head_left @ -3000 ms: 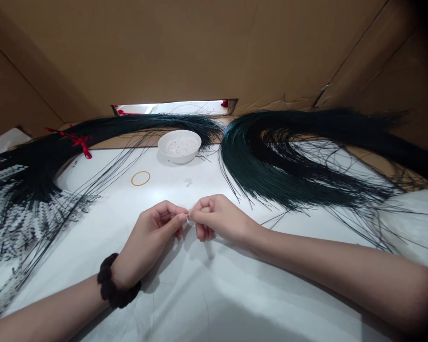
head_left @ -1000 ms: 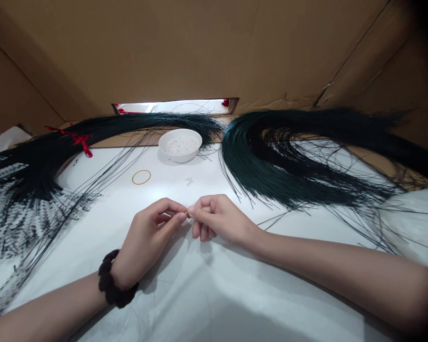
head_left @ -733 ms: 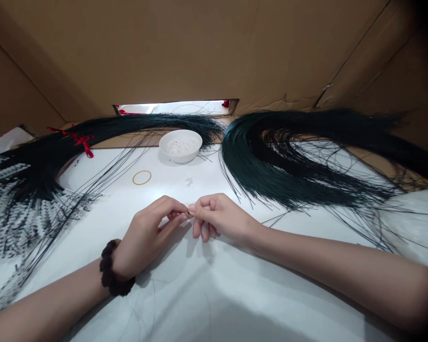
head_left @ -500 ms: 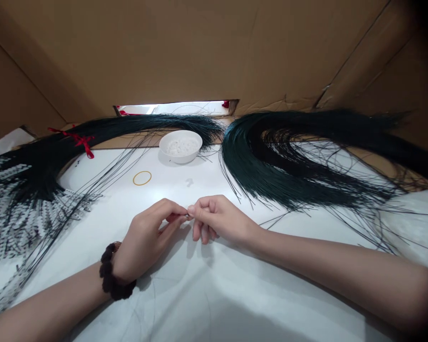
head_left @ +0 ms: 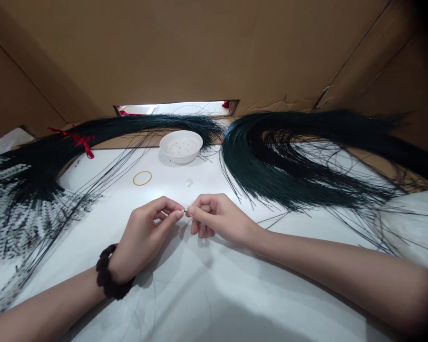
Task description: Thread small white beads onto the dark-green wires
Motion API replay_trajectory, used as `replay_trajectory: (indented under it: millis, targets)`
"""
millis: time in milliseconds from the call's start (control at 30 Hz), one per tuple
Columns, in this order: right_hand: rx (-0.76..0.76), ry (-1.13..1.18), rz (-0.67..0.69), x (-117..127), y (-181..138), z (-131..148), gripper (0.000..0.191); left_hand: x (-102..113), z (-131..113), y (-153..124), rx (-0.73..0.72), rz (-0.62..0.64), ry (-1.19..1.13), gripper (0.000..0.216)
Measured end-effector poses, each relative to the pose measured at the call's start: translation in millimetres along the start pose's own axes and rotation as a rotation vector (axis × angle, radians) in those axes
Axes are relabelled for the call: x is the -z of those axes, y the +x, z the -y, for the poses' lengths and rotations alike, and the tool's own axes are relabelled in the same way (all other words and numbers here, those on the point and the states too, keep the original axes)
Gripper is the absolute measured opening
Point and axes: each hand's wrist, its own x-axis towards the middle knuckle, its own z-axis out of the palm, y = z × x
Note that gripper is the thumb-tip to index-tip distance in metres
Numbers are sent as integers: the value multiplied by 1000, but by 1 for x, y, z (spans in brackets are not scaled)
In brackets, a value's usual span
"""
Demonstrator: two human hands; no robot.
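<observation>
Over the white tabletop my two hands meet almost fingertip to fingertip. My right hand is closed, thumb and forefinger pinching a thin dark strand whose short end pokes out leftward. My left hand also pinches with thumb and forefinger, right at the tip of that strand. Something tiny and pale may be between its fingers, too small to name. Beyond the hands stands a white bowl holding many small white pieces. A few pale bits lie on the table between bowl and hands.
At right, a thick bundle of dark green strands curves round. Another bundle, tied with red ribbon, ends at left in strands covered with white pieces. A yellow rubber band lies flat. Cardboard walls enclose the back.
My left hand has drawn slightly left and up, opening a small gap that bares the strand's end. My right hand has shifted a little left.
</observation>
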Motion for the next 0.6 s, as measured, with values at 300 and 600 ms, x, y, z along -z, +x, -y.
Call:
replay_trajectory:
  millis: [300, 600]
  targets:
    - [35, -7, -31, 0, 0, -3, 14, 0, 2, 1, 28, -2, -52, 15]
    - [136, -36, -19, 1, -1, -6, 14, -2, 2, -2, -76, -31, 87, 12]
